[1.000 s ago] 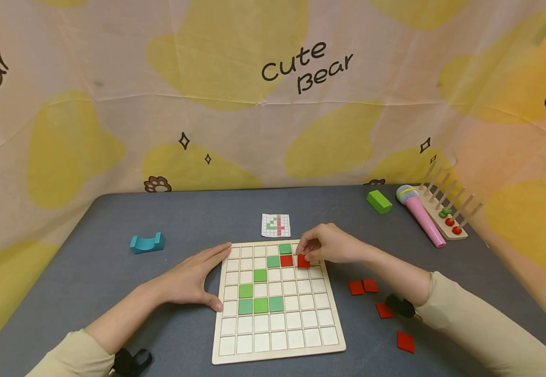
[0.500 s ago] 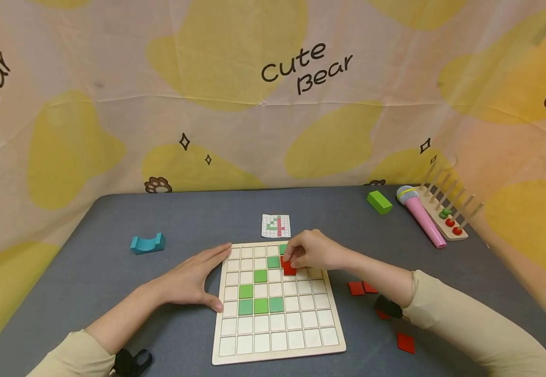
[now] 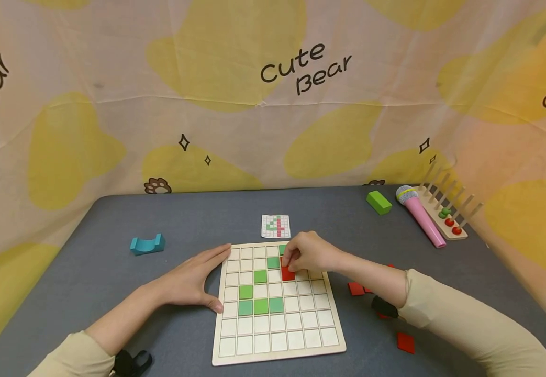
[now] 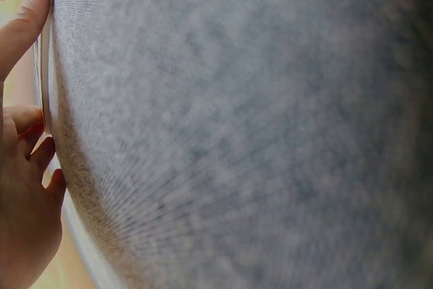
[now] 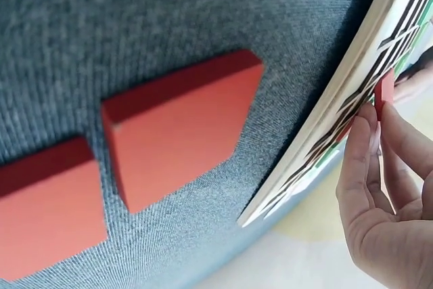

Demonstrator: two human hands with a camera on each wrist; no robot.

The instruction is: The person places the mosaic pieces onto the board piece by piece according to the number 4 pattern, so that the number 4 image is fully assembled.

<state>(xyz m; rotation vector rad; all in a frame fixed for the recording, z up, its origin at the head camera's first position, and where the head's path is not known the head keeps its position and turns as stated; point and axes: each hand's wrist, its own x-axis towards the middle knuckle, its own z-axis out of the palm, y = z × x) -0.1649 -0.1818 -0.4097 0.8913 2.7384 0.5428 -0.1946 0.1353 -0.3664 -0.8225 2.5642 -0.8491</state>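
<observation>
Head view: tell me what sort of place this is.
Likely a play or activity corner, judging by the gridded board, the pink microphone and the "Cute Bear" backdrop.

Board [image 3: 279, 341]: pale wood w/ a grid of white squares. Tiles there [image 3: 260, 276]: lt. grn, blue-grn & red. Loose tiles [image 3: 405, 343]: all red. Card [image 3: 275, 226]: white, thin lines, grn & red "4". Table [image 3: 183, 335]: dk. gray-blue. Cloth [image 3: 225, 68]: pinkish cream w/ big yel. blobs, blk words. Block [image 3: 378, 202]: bright grn. Arch [image 3: 147, 245]: blue-grn. Mic [image 3: 424, 220]: pink, gray top, yel. band. Beads [image 3: 449, 222]: red & grn. Sleeves [image 3: 466, 309]: tan.
</observation>
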